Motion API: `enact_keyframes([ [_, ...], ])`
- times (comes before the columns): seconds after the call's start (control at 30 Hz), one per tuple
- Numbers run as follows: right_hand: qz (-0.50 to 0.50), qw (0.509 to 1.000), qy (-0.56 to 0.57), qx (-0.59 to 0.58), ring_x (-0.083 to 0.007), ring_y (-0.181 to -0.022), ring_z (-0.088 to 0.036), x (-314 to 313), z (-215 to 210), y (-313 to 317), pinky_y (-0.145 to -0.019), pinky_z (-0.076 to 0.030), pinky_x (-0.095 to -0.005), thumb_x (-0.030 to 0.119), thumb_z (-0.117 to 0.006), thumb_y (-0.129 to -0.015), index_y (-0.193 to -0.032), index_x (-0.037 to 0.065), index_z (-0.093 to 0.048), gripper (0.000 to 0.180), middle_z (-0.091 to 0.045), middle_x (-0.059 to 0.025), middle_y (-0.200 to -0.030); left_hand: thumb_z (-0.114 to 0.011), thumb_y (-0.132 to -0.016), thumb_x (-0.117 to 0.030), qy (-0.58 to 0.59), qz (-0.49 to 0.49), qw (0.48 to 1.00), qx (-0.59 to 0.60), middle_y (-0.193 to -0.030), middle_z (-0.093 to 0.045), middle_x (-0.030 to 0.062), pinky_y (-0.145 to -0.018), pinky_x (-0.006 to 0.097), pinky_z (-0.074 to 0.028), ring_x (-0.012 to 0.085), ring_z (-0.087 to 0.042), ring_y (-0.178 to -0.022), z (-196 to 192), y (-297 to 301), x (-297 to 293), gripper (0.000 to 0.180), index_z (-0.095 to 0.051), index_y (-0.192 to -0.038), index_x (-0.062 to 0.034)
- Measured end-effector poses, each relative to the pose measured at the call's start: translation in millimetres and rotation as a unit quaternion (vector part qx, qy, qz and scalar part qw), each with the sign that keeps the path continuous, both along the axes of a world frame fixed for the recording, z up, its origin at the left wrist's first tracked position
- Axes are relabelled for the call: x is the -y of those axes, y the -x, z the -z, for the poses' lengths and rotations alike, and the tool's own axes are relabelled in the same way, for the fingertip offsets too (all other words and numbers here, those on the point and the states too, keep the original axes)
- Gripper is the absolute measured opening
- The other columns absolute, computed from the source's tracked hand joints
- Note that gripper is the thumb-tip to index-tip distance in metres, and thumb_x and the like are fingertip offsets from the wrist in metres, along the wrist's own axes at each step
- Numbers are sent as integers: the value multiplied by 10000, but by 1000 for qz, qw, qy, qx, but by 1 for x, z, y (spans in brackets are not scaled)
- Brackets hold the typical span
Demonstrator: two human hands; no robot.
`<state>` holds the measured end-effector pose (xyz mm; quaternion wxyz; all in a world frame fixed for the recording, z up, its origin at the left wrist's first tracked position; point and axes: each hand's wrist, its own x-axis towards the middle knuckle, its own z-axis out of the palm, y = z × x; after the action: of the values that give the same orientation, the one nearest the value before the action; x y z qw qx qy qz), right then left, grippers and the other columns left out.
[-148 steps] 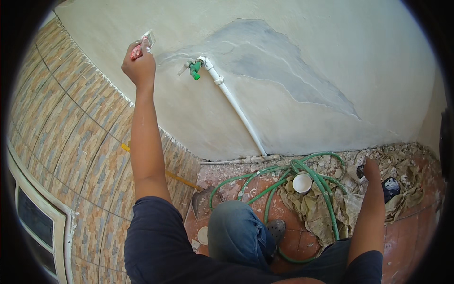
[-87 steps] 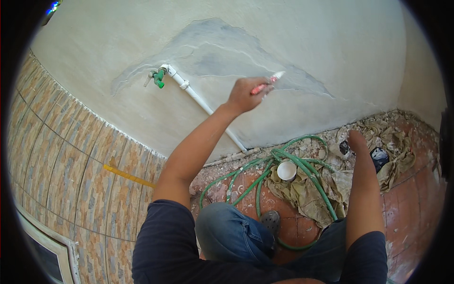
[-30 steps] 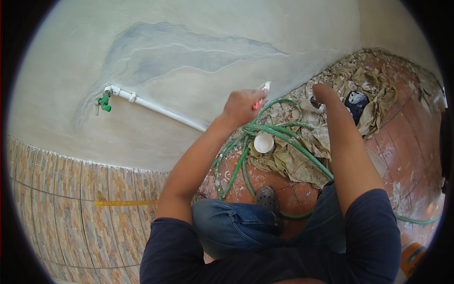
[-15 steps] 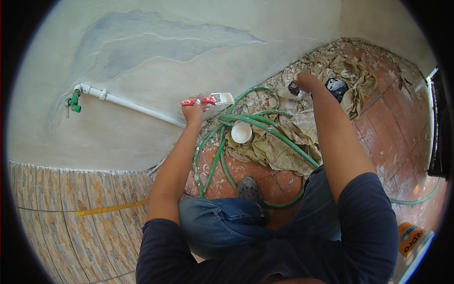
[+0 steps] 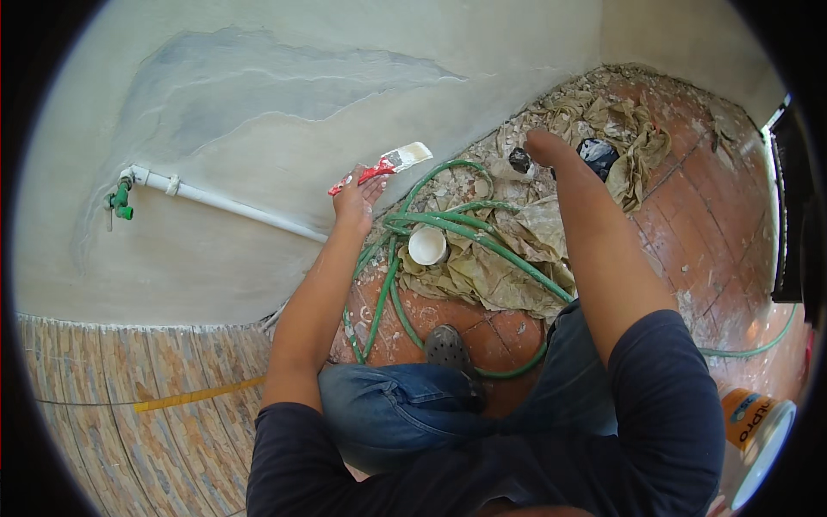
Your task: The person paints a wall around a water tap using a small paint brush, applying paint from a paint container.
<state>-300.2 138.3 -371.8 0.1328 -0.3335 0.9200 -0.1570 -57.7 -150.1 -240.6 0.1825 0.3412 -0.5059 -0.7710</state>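
Note:
My left hand (image 5: 351, 207) is closed round the red handle of a flat paintbrush (image 5: 405, 158) with pale, whitish bristles. It is held up in front of the plastered wall (image 5: 258, 138), bristles tilted up and to the right. My right hand (image 5: 551, 148) is stretched forward above the littered floor, next to a small black thing (image 5: 519, 159). Its fingers do not show, so I cannot tell whether it holds anything. A small white cup (image 5: 427, 246) stands on crumpled brown paper (image 5: 482, 276), to the right of my left forearm.
A green hose (image 5: 508, 250) loops over the paper and tiles. A white pipe (image 5: 233, 207) with a green tap (image 5: 119, 203) runs along the wall. A dark blue-and-white bundle (image 5: 597, 157) lies among debris. At the lower right is a white bucket (image 5: 758, 448) with an orange label.
The paintbrush has tilted, its bristles rising higher, still in my left hand. The whole view has shifted slightly, and my right hand stays near the small black thing.

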Motion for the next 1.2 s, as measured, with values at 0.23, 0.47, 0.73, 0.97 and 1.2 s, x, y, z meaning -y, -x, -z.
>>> enact_keyframes([
  [0.23,-13,1000,-23,-16,-369,-915,-579,14,-17,-11,-795,-460,-437,216,-569,-781,-917,-15,-611,270,-609,-225,-957,-558,-867,-200,16,-29,999,24,-918,-602,173,-693,319,-507,251,-619,-811,3,-8,1,234,-482,-991,-18],
  [0.47,-48,998,24,-45,-372,-888,-581,24,-1,-5,-754,-465,-437,66,-517,-757,-877,-4,-576,151,-605,-214,-903,-531,-871,-177,-8,-58,998,27,-943,-594,187,-732,334,-504,270,-607,-862,3,-12,7,207,-475,-1001,-26],
  [0.73,-20,998,44,-33,-390,-858,-572,22,1,-3,-759,-455,-457,132,-520,-788,-856,-20,-574,176,-597,-234,-903,-555,-865,-178,-15,-45,999,21,-960,-581,184,-668,318,-522,260,-622,-840,3,-9,-2,238,-467,-1011,-12],
  [0.97,-41,996,42,-70,-377,-930,-546,9,-3,2,-802,-441,-436,96,-564,-740,-909,1,-565,194,-580,-217,-949,-535,-878,-190,-5,-38,999,35,-952,-594,171,-692,330,-525,262,-619,-861,0,-9,-1,232,-443,-1030,-40],
  [1.2,-11,998,30,-45,-382,-930,-553,12,-11,-4,-814,-441,-436,157,-513,-797,-911,-21,-581,222,-587,-231,-956,-526,-885,-191,-13,-37,999,33,-956,-588,171,-687,328,-522,262,-617,-855,1,-11,2,238,-445,-1045,-35],
])
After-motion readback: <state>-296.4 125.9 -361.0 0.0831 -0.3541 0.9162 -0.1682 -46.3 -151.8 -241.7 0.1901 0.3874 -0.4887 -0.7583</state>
